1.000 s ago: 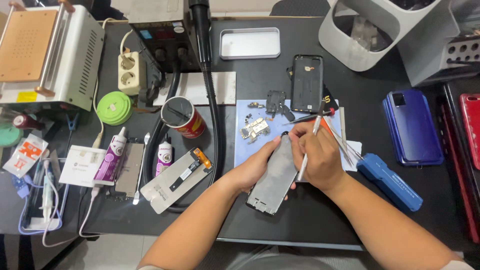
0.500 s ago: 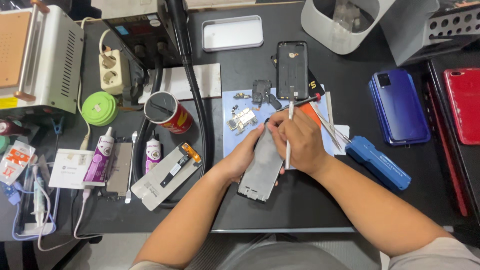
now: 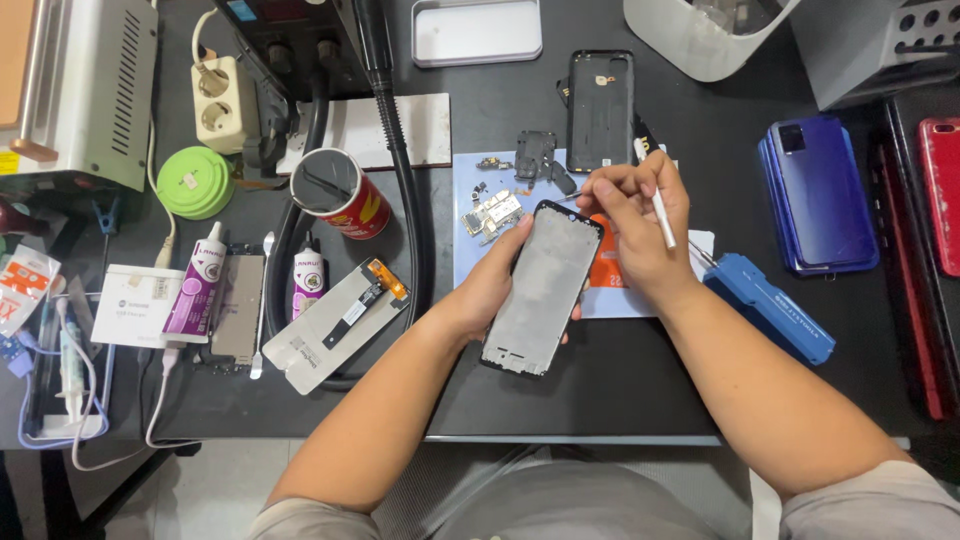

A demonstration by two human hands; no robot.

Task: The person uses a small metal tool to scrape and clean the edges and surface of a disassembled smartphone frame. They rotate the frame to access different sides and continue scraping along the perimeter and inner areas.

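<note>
Head view: left hand point(image 3: 492, 285) holds phone frame point(image 3: 541, 288), red can point(image 3: 340, 194) holds tools

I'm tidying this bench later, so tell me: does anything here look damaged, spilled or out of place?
Nothing looks spilled or broken. The phone frame in the left hand is stripped, and small loose parts lie scattered on the blue mat. The right hand holds a white tool over them.
</note>
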